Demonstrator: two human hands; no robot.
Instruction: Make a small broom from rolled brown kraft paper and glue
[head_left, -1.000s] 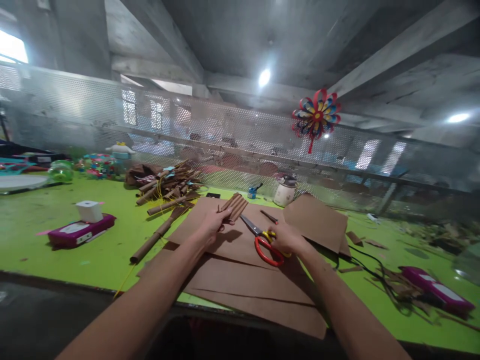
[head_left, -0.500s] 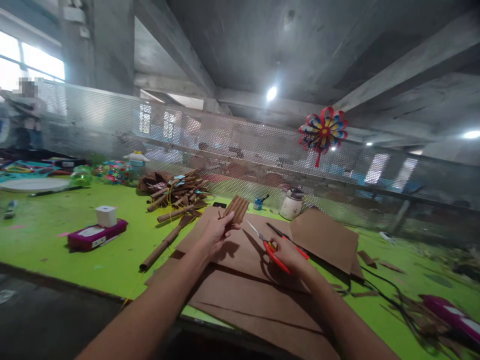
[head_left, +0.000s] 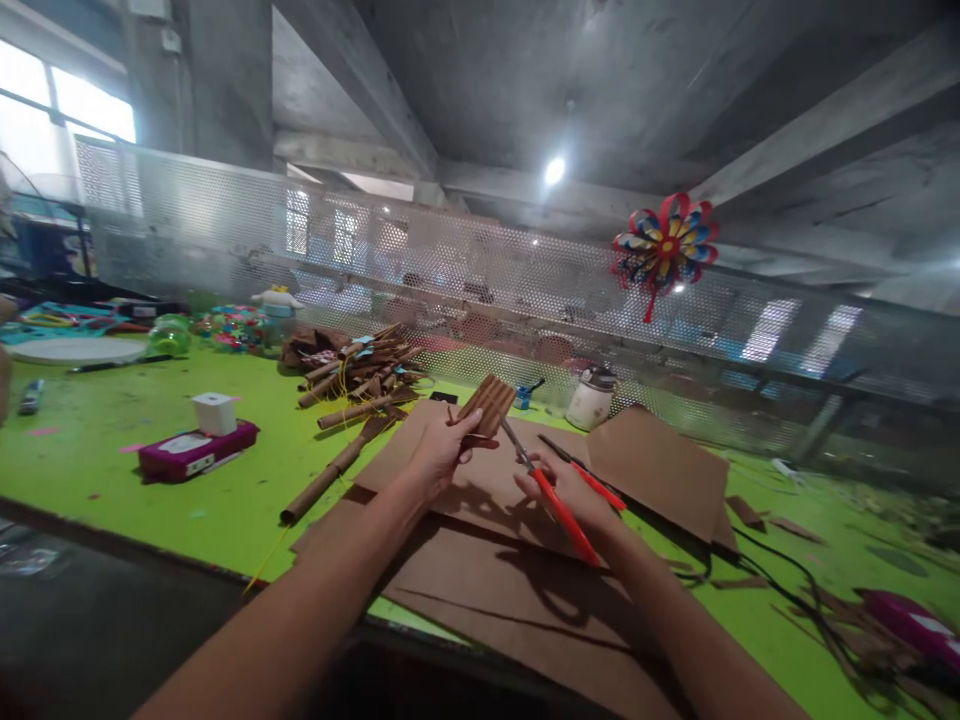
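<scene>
My left hand (head_left: 444,448) is closed around a pleated piece of brown paper (head_left: 493,402), raised above the sheets. Red-handled scissors (head_left: 567,522) are in my right hand (head_left: 564,488), with their blades at the right edge of the pleated paper. Whether the blades touch the paper or only lie beside it, I cannot tell. Large flat brown paper sheets (head_left: 465,585) lie beneath both hands. Just beyond my right hand, a second red-handled pair of scissors (head_left: 600,486) rests on the table side.
Rolled brown paper sticks with yellow string (head_left: 356,410) are heaped at the back left. A purple box (head_left: 196,450) carries a white cube (head_left: 214,413). A white jar (head_left: 591,400) and folded brown paper (head_left: 660,475) stand right of centre. Black cable (head_left: 795,570) and scraps lie further right.
The scissors in my right hand have come up to the pleated paper, from a small gap away, and have turned. The pleated paper is slightly higher and further right in view.
</scene>
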